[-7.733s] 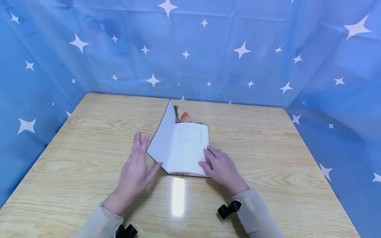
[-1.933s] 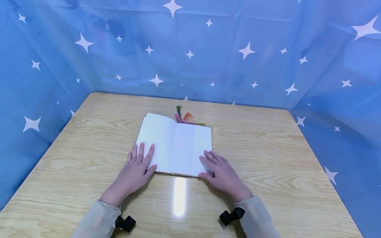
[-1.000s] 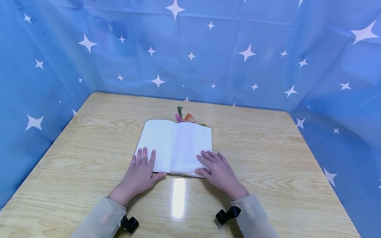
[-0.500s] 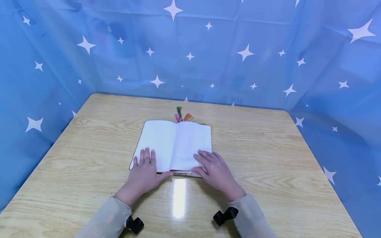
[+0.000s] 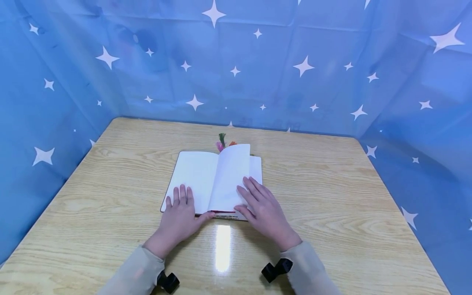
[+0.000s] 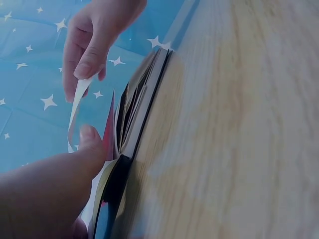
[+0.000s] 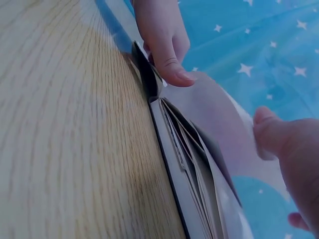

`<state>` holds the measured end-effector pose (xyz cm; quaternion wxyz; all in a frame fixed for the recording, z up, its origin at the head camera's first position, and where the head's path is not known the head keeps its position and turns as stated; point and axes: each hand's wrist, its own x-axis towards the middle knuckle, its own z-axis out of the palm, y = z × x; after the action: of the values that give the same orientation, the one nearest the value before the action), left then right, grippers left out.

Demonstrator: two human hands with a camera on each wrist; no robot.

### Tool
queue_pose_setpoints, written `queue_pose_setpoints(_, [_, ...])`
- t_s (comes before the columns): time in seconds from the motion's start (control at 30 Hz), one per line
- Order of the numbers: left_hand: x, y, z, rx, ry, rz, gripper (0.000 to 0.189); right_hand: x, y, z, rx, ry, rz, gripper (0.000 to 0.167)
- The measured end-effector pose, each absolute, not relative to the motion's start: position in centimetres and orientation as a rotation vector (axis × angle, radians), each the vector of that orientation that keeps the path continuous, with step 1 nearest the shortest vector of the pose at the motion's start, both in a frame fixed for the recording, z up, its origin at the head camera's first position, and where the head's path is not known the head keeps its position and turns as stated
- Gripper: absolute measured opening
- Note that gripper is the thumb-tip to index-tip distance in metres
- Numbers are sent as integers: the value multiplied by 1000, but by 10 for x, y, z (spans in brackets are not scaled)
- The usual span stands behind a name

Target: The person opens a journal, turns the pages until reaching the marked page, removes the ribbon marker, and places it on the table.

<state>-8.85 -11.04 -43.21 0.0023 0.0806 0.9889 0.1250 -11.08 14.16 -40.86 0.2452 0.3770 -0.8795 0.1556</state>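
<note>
An open notebook [image 5: 195,168] with blank white pages lies on the table, a page [image 5: 230,176] of its right side lifted and curving up. My right hand [image 5: 263,209] pinches that page's outer edge between thumb and fingers; the left wrist view shows the pinch from the side. On the left page rests my left hand [image 5: 178,217], fingers straight, its thumb reaching to the lower end of the spine. Beneath the raised page a red edge [image 5: 223,212] shows, with more leaves [image 7: 194,159] fanned under it in the right wrist view.
Green, pink and orange tassels [image 5: 221,138] stick out past the notebook's top edge. The wood-grain table [image 5: 332,196] reaches to a blue star-patterned cloth [image 5: 273,65] behind and at the sides. Black wrist cameras [image 5: 277,270] sit at both cuffs.
The notebook's left side has been opened flat. In the last second the right-hand page has risen and bent leftward with my right hand; my left thumb has slid to the spine.
</note>
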Motion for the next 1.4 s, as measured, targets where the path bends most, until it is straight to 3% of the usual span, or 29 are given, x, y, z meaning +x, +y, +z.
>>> queue_pose_setpoints(0.53, [-84,-117,-428,358,3245,579,101,-110,137,-410,1065,-2335,429,53])
queue_pose_setpoints(0.77, [-82,-120,-427,469,3342,759,105,-106,135,-409,1054,-2389,413,53])
queue_pose_setpoints(1.13, [-90,-124,-436,1067,3620,911,89,-104,134,-411,1050,-2412,421,56])
queue_pose_setpoints(1.4, [-91,-126,-438,1151,3749,750,89,-103,133,-414,1059,-2434,461,59])
